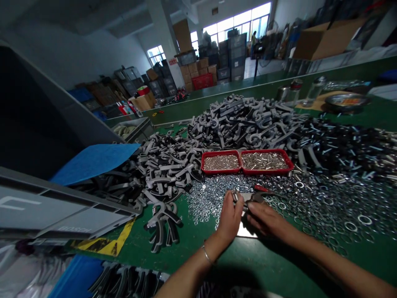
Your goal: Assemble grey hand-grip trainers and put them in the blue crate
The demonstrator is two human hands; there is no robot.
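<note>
My left hand (230, 216) is closed around a small silvery metal part (235, 196), held low over the green table. Close beside it, my right hand (267, 218) has its fingers drawn together at the same spot; what they grip is too small and hidden to name. A dark part (257, 198) shows just above the right fingers. Under both hands lies a pale flat plate (247, 231). Loose nuts (203, 198) spread to the left of the hands, and metal rings (351, 226) to the right. A red-handled tool (262, 188) lies just beyond.
Two red trays (221, 171) of small metal pins stand ahead. Grey-and-black handles (245, 120) are heaped behind them and at left. A grey crate (77, 215) stands at the left edge. Glass jars (314, 92) and a metal bowl (345, 106) stand back right.
</note>
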